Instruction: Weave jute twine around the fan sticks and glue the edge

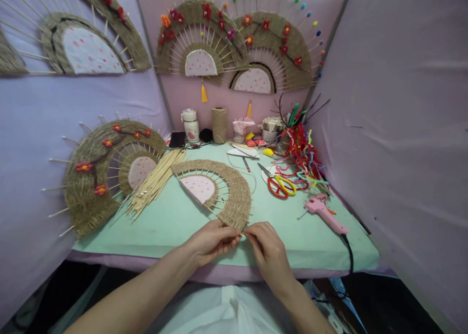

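Note:
A half-round fan (pixel 239 190) woven from brown twine on thin sticks lies tilted over the table's front half. Its inner half-disc (pixel 199 187) is pale with small pink dots. My left hand (pixel 215 241) is closed on the fan's near lower corner, thumb on top. Right beside it, my right hand (pixel 266 248) pinches at the same corner, where a stick end or twine shows between the fingertips. Exactly what the right fingers grip is too small to make out.
Thin sticks (pixel 157 180) lie in a bundle left of the fan. Red-and-yellow scissors (pixel 280 186), a pink glue gun (pixel 325 214) with a cord, and colourful pipe cleaners (pixel 302 148) are at right. A twine spool (pixel 219 125) and a white bottle (pixel 190 125) stand behind. Finished fans (pixel 204 12) hang on the wall.

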A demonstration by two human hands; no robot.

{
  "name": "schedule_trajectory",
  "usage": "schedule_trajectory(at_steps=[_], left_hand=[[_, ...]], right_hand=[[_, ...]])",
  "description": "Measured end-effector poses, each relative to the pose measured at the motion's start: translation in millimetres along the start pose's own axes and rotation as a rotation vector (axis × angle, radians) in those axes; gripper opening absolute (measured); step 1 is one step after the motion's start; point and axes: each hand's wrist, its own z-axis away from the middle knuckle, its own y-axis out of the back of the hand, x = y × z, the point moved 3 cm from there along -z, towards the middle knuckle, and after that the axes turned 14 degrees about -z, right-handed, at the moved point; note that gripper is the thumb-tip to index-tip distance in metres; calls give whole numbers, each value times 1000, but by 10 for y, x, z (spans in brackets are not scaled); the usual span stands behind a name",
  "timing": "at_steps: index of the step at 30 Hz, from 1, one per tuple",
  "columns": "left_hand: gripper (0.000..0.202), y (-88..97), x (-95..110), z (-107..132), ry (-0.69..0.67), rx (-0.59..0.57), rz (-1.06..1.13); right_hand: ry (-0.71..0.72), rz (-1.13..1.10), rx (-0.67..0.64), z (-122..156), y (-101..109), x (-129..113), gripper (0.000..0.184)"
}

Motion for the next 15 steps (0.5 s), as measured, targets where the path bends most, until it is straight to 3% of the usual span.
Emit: schedule_trajectory(at_steps=[4, 8, 12, 15], left_hand=[[20, 13, -15, -17, 24, 16, -20], [24, 31, -27, -27, 45, 53, -45], [26, 39, -33, -26, 34, 75, -64], [26, 36, -26, -23, 24, 77, -77]], right_hand=[[-26, 89, 63, -28, 243, 30, 13], [-65, 368, 268, -74, 850, 209, 16], [-242, 730, 260, -52, 1452, 544, 28], [-463, 937, 179, -5, 1696, 779, 39]])
